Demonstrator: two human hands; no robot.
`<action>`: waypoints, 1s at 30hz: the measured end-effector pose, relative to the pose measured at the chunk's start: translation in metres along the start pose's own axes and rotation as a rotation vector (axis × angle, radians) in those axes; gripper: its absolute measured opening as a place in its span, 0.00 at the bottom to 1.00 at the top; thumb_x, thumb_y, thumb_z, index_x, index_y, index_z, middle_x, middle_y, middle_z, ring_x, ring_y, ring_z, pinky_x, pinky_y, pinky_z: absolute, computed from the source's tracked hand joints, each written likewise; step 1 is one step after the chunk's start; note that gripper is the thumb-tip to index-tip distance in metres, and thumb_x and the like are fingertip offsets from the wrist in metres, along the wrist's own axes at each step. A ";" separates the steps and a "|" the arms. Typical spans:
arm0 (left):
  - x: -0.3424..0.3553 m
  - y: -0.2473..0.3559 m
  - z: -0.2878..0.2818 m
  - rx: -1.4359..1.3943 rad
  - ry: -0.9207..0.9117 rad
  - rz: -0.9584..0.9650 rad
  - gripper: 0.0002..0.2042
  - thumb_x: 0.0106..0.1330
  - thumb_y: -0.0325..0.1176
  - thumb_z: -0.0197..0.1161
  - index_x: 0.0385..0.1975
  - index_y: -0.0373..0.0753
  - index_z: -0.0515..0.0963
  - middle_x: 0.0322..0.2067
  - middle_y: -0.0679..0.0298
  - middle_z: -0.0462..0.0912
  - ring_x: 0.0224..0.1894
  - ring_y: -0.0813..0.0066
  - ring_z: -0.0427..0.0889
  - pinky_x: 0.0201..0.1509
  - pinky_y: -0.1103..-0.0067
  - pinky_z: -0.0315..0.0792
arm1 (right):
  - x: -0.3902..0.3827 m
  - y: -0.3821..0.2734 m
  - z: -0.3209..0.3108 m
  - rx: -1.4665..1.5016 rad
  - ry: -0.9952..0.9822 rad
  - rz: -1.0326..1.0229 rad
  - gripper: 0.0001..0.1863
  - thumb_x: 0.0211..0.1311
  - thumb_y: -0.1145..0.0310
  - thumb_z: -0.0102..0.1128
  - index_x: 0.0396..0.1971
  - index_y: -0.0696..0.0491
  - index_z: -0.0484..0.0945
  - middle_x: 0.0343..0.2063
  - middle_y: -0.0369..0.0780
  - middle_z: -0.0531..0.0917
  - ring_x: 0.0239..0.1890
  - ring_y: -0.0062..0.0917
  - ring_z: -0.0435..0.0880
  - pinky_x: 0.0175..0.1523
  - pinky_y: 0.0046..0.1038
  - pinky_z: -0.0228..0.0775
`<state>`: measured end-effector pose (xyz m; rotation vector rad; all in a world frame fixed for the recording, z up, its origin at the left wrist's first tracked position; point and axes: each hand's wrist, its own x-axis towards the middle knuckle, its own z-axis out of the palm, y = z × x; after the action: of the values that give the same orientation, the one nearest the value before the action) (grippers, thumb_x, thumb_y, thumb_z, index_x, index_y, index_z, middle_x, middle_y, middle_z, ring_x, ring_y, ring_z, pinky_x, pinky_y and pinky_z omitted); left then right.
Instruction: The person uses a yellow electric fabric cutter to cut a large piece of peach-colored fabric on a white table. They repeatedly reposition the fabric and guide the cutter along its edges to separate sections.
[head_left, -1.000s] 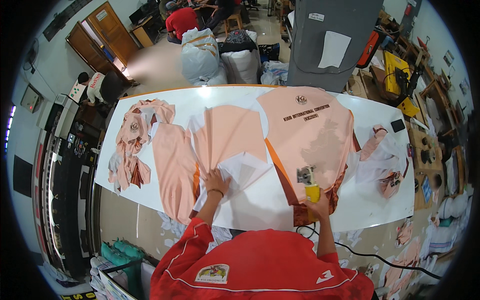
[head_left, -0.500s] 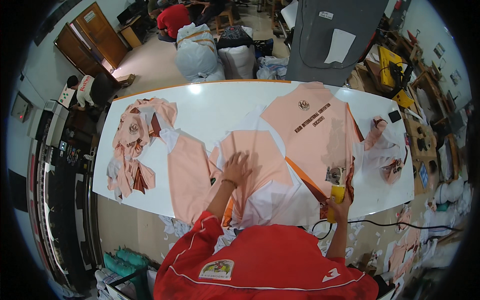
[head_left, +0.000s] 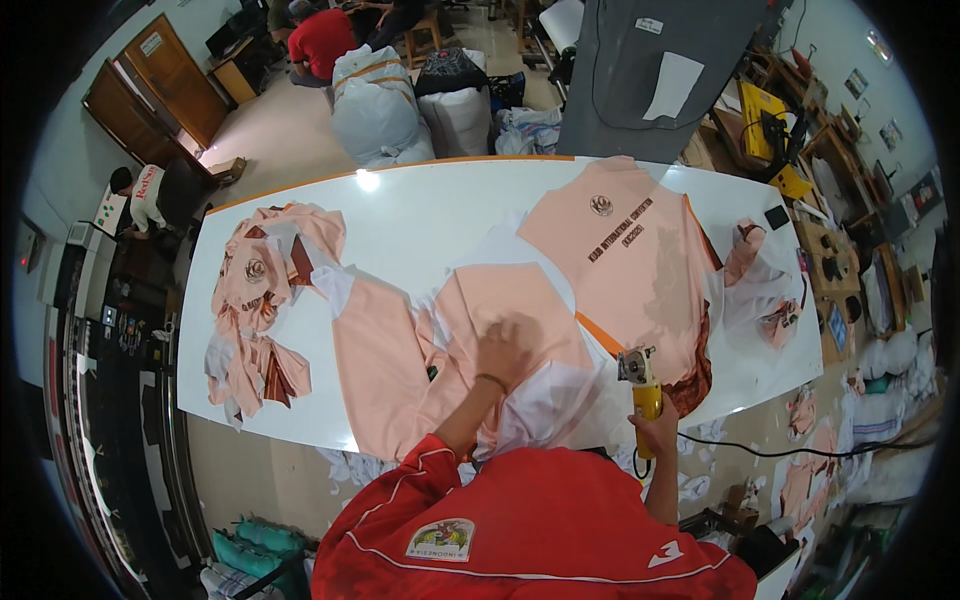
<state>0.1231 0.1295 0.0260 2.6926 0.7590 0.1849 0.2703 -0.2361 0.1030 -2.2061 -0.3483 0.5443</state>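
My left hand (head_left: 503,352) presses down on a peach fabric panel (head_left: 490,290) with white borders in the middle of the table. Its fingers look spread, though slightly blurred. In my right hand (head_left: 658,432) is a yellow electric cloth cutter (head_left: 646,400), gripped round its body. The metal cutting head points away from me, over the lower left corner of a large peach shirt panel (head_left: 630,250) with dark print. An orange strip and brown patterned edge run along that panel. Whether the blade touches cloth I cannot tell.
Cut pieces lie heaped at the left (head_left: 262,290) and right (head_left: 765,290) of the white table (head_left: 420,190). The cutter's black cord (head_left: 780,452) runs off to the right. A tall grey cabinet (head_left: 640,90) and stuffed sacks (head_left: 378,110) stand beyond. Other people sit farther off.
The cutter has moved left, from the shirt panel's lower right side toward its lower left corner. My left hand has slid right across the middle panel. The view has shifted slightly.
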 end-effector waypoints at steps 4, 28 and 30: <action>-0.040 0.087 0.003 -0.270 -0.284 0.302 0.26 0.67 0.53 0.67 0.57 0.42 0.83 0.53 0.51 0.84 0.57 0.52 0.80 0.61 0.58 0.74 | -0.007 -0.004 -0.001 -0.005 0.007 0.068 0.37 0.42 0.71 0.81 0.57 0.60 0.78 0.45 0.46 0.87 0.45 0.34 0.88 0.53 0.36 0.80; -0.082 0.038 0.004 -0.557 -0.099 -0.177 0.15 0.65 0.33 0.69 0.50 0.41 0.79 0.31 0.61 0.86 0.37 0.58 0.88 0.43 0.64 0.81 | -0.017 -0.050 0.054 -0.442 -0.128 0.155 0.40 0.52 0.55 0.77 0.61 0.55 0.69 0.45 0.56 0.88 0.47 0.55 0.88 0.51 0.52 0.80; -0.083 0.028 0.012 -0.433 -0.006 -0.013 0.18 0.64 0.32 0.69 0.53 0.41 0.79 0.35 0.60 0.86 0.43 0.56 0.85 0.49 0.63 0.79 | -0.008 -0.059 0.071 -0.467 -0.133 0.153 0.39 0.54 0.54 0.75 0.62 0.54 0.66 0.45 0.57 0.87 0.47 0.56 0.88 0.51 0.53 0.80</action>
<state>0.0686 0.0596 0.0223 2.2769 0.6476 0.3004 0.2247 -0.1558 0.1106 -2.6687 -0.4101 0.7561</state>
